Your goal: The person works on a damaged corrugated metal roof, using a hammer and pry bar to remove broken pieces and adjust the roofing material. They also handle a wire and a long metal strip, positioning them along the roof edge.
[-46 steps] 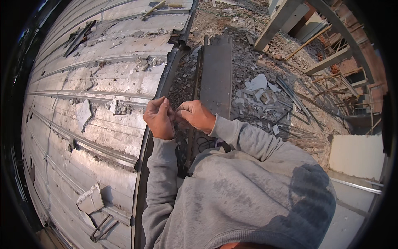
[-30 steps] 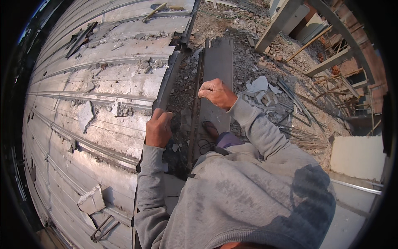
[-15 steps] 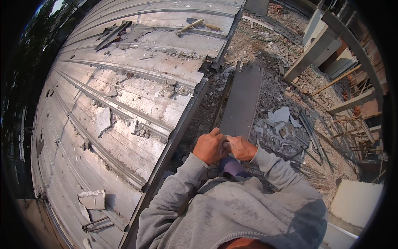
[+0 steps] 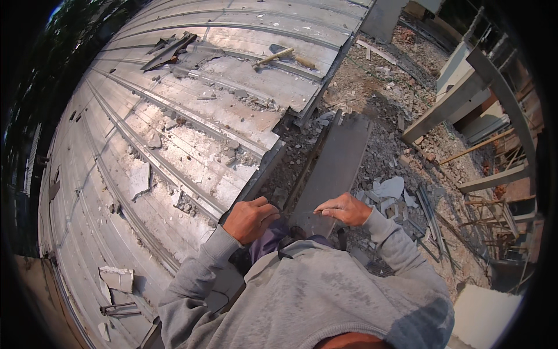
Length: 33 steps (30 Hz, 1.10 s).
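My left hand (image 4: 251,220) is curled closed above the roof's edge, near my purple-clad leg (image 4: 268,246). To its right, my right hand (image 4: 347,209) is closed in a pinch, thumb against fingers, over the lower end of a long grey plank (image 4: 334,163). The two hands are apart. Whatever either one holds, if anything, is hidden or too small to name. Both arms wear grey sleeves.
A ribbed metal roof (image 4: 104,192) strewn with rubble fills the left. On it lie a wooden-handled hammer (image 4: 273,59), bent dark sheet metal (image 4: 170,53) and a broken pale block (image 4: 118,279). Rubble (image 4: 388,186) and a concrete frame (image 4: 444,107) are at the right.
My hands were together over the plank and have now separated, the left moving left and the right moving right. The view has shifted slightly.
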Each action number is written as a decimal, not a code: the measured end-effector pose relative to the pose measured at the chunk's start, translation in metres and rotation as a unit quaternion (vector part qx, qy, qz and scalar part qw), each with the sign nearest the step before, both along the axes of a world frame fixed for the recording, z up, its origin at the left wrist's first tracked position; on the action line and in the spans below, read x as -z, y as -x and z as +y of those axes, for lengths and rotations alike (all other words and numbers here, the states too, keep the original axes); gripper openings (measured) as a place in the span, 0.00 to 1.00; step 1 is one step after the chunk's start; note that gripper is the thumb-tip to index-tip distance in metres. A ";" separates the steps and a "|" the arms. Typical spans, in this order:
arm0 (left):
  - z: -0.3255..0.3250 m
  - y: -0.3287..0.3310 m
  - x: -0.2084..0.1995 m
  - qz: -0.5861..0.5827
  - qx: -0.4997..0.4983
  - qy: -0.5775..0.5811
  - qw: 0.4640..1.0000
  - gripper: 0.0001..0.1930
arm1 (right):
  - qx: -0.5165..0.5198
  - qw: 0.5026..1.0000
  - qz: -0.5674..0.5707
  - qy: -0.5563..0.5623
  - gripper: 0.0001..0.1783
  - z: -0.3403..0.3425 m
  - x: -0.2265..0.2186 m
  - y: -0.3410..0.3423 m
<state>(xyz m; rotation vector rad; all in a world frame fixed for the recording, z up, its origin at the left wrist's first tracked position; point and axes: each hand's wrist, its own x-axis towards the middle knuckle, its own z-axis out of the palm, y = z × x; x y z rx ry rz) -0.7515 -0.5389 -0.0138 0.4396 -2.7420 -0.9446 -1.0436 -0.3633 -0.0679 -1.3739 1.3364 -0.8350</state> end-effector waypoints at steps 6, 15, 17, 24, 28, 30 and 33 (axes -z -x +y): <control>-0.006 0.002 0.010 -0.106 -0.056 -0.564 0.817 0.20 | 0.034 0.956 0.209 0.201 0.06 -0.023 -0.022 0.033; -0.072 0.071 0.015 -0.098 0.068 -0.242 0.963 0.16 | -0.051 0.908 0.378 0.172 0.08 -0.060 -0.028 0.139; -0.092 0.083 0.024 -0.176 0.028 0.134 0.975 0.12 | -0.142 0.911 0.376 0.096 0.09 -0.078 -0.025 0.148; -0.163 0.123 0.011 -0.346 -0.115 0.194 0.911 0.25 | -0.284 0.927 0.232 0.070 0.12 -0.165 -0.056 0.167; -0.107 0.190 -0.002 -0.112 -0.058 0.029 0.992 0.47 | -0.285 0.912 0.280 0.092 0.09 -0.207 -0.058 0.164; -0.078 0.219 -0.004 -0.016 -0.106 -0.158 0.982 0.39 | -0.285 0.919 0.246 0.120 0.07 -0.217 -0.055 0.164; -0.081 0.233 -0.001 0.107 -0.249 -0.304 0.913 0.22 | -0.258 0.933 0.189 0.168 0.08 -0.228 -0.053 0.175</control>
